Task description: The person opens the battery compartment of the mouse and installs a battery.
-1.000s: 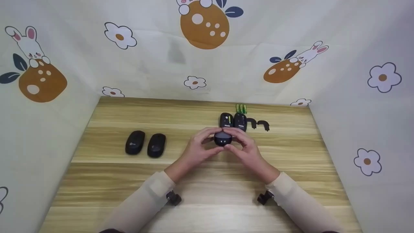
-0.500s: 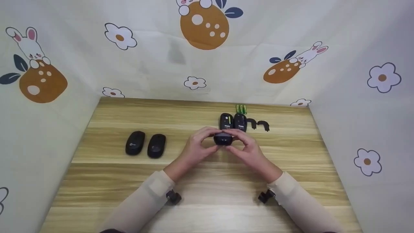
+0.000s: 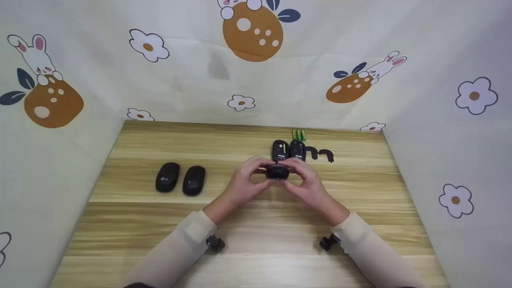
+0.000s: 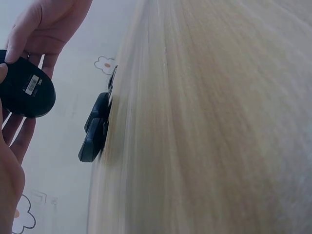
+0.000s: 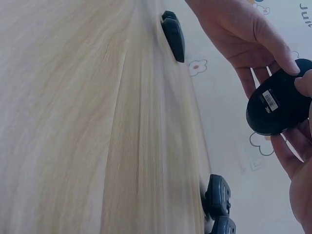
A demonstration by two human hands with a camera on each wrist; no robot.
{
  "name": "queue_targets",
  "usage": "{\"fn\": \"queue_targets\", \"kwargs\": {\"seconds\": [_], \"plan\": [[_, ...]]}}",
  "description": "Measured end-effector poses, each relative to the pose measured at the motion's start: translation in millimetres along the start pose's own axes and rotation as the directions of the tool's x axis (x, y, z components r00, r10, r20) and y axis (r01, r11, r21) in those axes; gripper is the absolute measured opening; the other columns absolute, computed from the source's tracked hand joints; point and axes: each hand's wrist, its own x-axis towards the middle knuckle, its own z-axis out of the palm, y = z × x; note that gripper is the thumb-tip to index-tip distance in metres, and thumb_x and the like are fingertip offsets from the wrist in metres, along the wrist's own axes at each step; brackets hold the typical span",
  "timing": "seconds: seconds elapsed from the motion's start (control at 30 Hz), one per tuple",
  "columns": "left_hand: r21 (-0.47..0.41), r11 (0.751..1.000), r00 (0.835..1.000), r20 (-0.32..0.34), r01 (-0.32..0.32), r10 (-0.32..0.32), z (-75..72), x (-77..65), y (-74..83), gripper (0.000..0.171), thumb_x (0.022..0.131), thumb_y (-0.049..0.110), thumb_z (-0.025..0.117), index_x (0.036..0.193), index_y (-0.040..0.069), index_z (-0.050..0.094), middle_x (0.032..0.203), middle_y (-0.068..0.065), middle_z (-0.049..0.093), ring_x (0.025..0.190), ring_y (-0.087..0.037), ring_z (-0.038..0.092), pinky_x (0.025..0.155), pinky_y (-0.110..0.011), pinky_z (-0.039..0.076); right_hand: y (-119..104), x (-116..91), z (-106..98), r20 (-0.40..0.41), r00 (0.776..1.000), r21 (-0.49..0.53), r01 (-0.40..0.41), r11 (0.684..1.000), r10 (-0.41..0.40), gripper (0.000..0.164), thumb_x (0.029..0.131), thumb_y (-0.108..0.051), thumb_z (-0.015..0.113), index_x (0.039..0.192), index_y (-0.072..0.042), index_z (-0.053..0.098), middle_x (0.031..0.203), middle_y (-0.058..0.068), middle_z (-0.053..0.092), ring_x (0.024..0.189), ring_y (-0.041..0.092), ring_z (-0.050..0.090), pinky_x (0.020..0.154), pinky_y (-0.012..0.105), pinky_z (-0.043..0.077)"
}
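Note:
Both hands hold one black computer mouse (image 3: 277,172) above the middle of the table. My left hand (image 3: 250,178) grips its left side and my right hand (image 3: 304,178) its right, thumbs on the near face and fingers behind. A white label shows on the mouse's underside (image 4: 36,90) in the left wrist view, and the thumbs press on that face. Just beyond the hands, two black mice (image 3: 280,149) (image 3: 297,149) lie side by side, undersides up; the left one has a green battery (image 3: 285,148) in it.
Three green batteries (image 3: 299,135) lie behind the upturned mice. To their right are two curved black covers (image 3: 311,152) (image 3: 327,155). Two more black mice (image 3: 167,177) (image 3: 194,181) sit top up on the left of the wooden table (image 3: 256,228). Patterned cloth walls (image 3: 180,88) enclose it.
The held mouse has tilted between the fingers, so its lighter grey face no longer shows in the head view. Both hands stay almost in place; the other things have not moved.

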Motion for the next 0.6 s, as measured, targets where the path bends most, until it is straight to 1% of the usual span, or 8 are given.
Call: {"fn": "queue_targets", "kwargs": {"seconds": [0.1, 0.2, 0.33, 0.47, 0.6], "plan": [[0.014, 1.000, 1.000, 0.005, 0.006, -0.007, 0.0, 0.2, 1.6, 0.044, 0.096, 0.007, 0.087, 0.137, 0.008, 0.071, 0.132, -0.005, 0.072, 0.122, -0.024, 0.070, 0.095, -0.039, 0.065, 1.8, -0.9, -1.0, 0.000, 0.999, 0.039, -0.036, 0.999, 0.036, 0.055, 0.090, 0.016, 0.081, 0.141, 0.005, 0.065, 0.133, 0.020, 0.069, 0.117, 0.020, 0.071, 0.098, 0.034, 0.063], [0.027, 0.999, 1.000, 0.012, 0.028, -0.028, 0.0, -0.5, 3.2, 0.048, 0.098, 0.009, 0.085, 0.144, 0.009, 0.068, 0.135, -0.007, 0.070, 0.120, -0.024, 0.070, 0.088, -0.033, 0.067, 0.2, -0.8, -1.9, 0.002, 0.997, 0.079, -0.072, 0.994, 0.072, 0.058, 0.094, 0.012, 0.079, 0.148, 0.002, 0.061, 0.135, 0.018, 0.069, 0.115, 0.020, 0.073, 0.088, 0.034, 0.066], [0.038, 0.997, 0.997, 0.030, 0.065, -0.066, 0.0, -1.5, 5.1, 0.058, 0.099, 0.010, 0.083, 0.154, 0.015, 0.063, 0.140, -0.007, 0.066, 0.121, -0.022, 0.068, 0.081, -0.031, 0.067, -1.4, -1.0, -2.0, 0.004, 0.995, 0.098, -0.100, 0.990, 0.100, 0.060, 0.097, 0.010, 0.077, 0.152, -0.002, 0.058, 0.135, 0.016, 0.068, 0.113, 0.021, 0.075, 0.075, 0.035, 0.067], [0.040, 0.995, 0.995, 0.047, 0.087, -0.089, 0.1, -1.7, 6.9, 0.063, 0.100, 0.012, 0.083, 0.158, 0.019, 0.059, 0.144, -0.007, 0.063, 0.122, -0.022, 0.066, 0.078, -0.031, 0.067, -1.0, -1.3, -1.3, 0.006, 0.995, 0.096, -0.103, 0.990, 0.103, 0.059, 0.096, 0.011, 0.077, 0.152, -0.001, 0.059, 0.134, 0.017, 0.065, 0.111, 0.022, 0.075, 0.070, 0.038, 0.068], [0.008, 0.993, 0.991, 0.058, 0.120, -0.120, -0.1, -1.1, 7.7, 0.062, 0.099, 0.011, 0.083, 0.156, 0.017, 0.059, 0.144, -0.007, 0.063, 0.122, -0.024, 0.064, 0.076, -0.034, 0.068, -0.2, -0.6, -1.1, 0.017, 0.993, 0.123, -0.114, 0.986, 0.113, 0.057, 0.098, 0.010, 0.076, 0.152, -0.001, 0.060, 0.135, 0.018, 0.063, 0.111, 0.025, 0.075, 0.069, 0.040, 0.068]]}}
